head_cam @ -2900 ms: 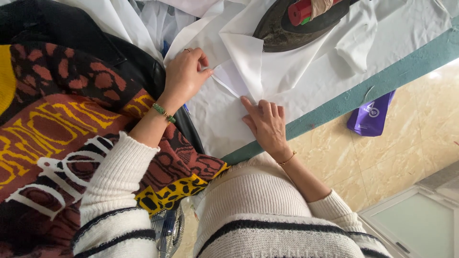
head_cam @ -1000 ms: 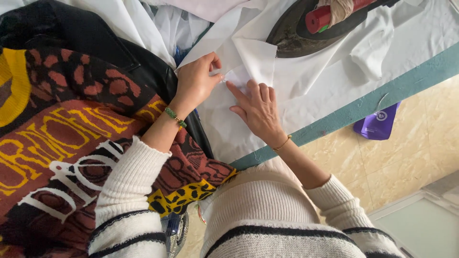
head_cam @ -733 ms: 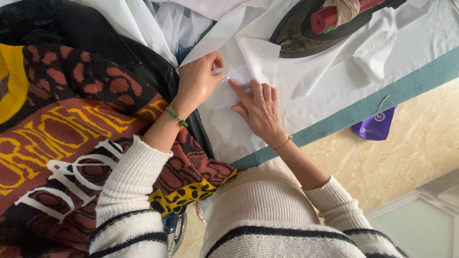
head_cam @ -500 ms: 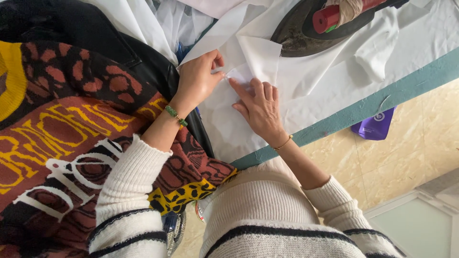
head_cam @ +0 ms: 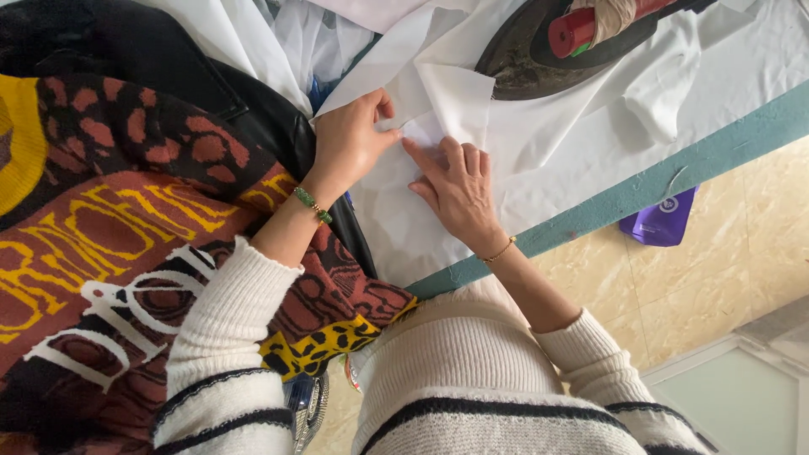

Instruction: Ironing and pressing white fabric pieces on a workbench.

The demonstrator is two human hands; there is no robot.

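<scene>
A white cloth (head_cam: 438, 101) lies spread on a table with a teal edge (head_cam: 674, 168). My left hand (head_cam: 350, 143) pinches a folded edge of the cloth between thumb and fingers. My right hand (head_cam: 459, 190) lies flat on the cloth just to the right, fingers pointing at the same fold and pressing it down. The two hands almost touch. A green bead bracelet sits on my left wrist, a thin gold one on my right.
A dark old iron (head_cam: 556, 50) with a red handle rests on the cloth beyond my hands. A red, yellow and black patterned blanket (head_cam: 109, 244) and a black garment (head_cam: 126, 50) lie at the left. A purple packet (head_cam: 661, 223) lies on the beige tiled floor.
Both hands have moved up the cloth toward the iron and closer together. The left hand now pinches the fold while the right presses beside it.
</scene>
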